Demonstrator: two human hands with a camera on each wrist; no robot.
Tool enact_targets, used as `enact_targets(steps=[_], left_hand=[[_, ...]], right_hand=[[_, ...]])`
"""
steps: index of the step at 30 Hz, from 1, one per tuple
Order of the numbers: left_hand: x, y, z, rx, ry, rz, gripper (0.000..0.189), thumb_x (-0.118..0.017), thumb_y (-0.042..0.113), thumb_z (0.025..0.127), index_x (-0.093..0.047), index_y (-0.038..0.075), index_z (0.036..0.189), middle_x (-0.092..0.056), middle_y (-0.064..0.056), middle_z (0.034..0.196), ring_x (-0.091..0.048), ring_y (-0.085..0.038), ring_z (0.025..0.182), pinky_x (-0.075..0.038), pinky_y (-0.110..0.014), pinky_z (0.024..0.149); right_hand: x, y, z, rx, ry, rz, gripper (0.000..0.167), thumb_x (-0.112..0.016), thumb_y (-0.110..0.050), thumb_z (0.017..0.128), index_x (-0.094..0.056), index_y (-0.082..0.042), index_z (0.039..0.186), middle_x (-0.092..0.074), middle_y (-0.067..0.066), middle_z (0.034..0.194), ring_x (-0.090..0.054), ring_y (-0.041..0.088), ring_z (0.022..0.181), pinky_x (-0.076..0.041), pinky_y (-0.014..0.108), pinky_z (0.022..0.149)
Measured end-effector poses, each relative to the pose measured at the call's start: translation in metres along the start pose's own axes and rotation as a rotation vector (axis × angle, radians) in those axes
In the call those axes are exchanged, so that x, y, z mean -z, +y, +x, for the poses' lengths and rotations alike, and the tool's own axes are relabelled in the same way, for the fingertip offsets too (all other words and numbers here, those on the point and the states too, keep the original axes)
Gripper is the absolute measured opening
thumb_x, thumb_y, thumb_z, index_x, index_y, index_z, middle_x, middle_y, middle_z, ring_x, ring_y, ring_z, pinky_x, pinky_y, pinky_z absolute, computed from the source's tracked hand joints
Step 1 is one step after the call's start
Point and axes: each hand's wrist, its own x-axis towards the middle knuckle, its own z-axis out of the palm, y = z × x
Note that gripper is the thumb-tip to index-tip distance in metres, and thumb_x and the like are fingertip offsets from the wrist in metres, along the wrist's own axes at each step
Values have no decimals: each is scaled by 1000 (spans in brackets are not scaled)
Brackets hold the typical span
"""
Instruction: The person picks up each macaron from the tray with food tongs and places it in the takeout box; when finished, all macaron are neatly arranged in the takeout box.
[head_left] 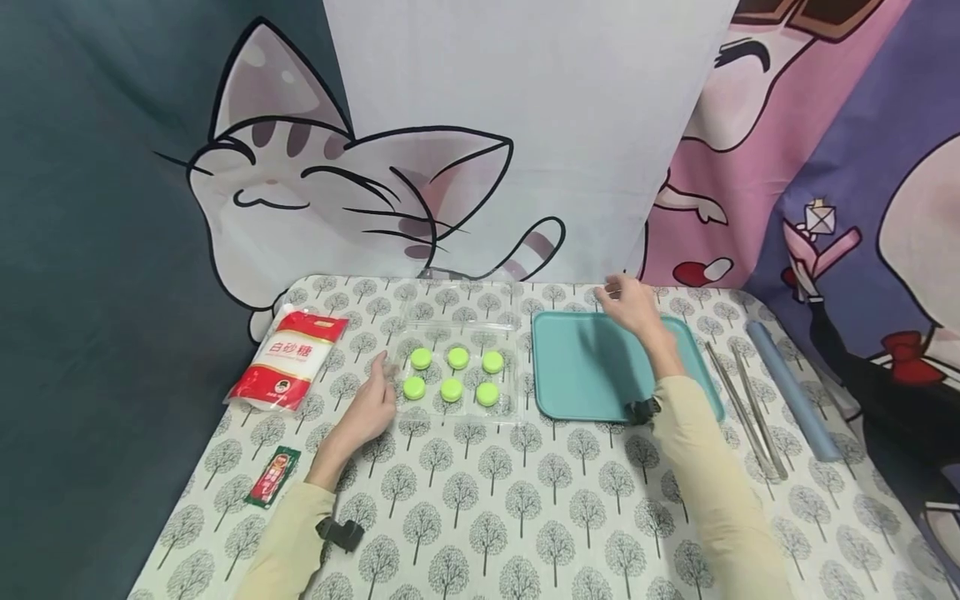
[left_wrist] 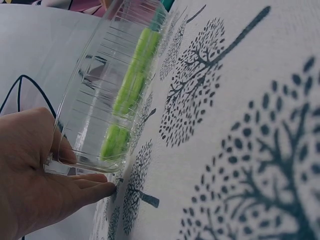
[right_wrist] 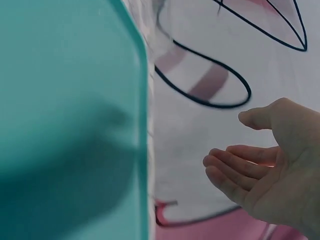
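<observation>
A clear plastic box (head_left: 465, 419) with its hinged lid (head_left: 461, 302) folded back lies on the table. Inside it sit several round green macarons (head_left: 451, 389), seen from the side as green macarons (left_wrist: 132, 75) through the wall in the left wrist view. My left hand (head_left: 372, 406) holds the box's left edge, thumb and fingers on either side of the rim. Over the far part of a teal tray (head_left: 581, 367) hovers my right hand (head_left: 630, 304), fingers loosely bent, holding nothing. The right wrist view shows this hand (right_wrist: 270, 170) beyond the tray's edge (right_wrist: 142, 125).
A red and white sugar bag (head_left: 287, 358) lies at the far left, with a small red and green packet (head_left: 273, 476) nearer me. Right of the tray lie metal tongs (head_left: 750, 417) and a blue-grey roll (head_left: 793, 390). A printed cloth (head_left: 540, 108) hangs behind the table.
</observation>
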Motion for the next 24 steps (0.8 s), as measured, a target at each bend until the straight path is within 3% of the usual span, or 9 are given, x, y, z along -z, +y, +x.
enact_targets(steps=[9, 17, 24], left_hand=[[0, 1, 0, 14, -8, -12, 66, -31, 6, 104, 3, -1, 161, -28, -28, 162, -23, -45, 152, -13, -55, 128], [1, -1, 0, 7, -8, -16, 67, -33, 7, 105, 3, 0, 161, -29, -27, 162, -25, -45, 152, -14, -55, 128], [0, 0, 0, -13, 8, 6, 65, -33, 6, 105, 1, -2, 160, -31, -29, 161, -26, -46, 151, -15, -55, 128]], right_hand=[[-59, -22, 28, -47, -136, 187, 56, -54, -30, 104, -46, 7, 145, -56, 30, 140, -55, 43, 130, -48, 54, 112], [-101, -45, 41, -39, -202, 199, 54, -54, -30, 103, -51, 9, 141, -59, 29, 137, -57, 41, 127, -50, 50, 110], [-112, -60, 45, -57, -140, 300, 53, -53, -25, 102, -50, 9, 143, -61, 28, 135, -58, 41, 126, -52, 49, 108]])
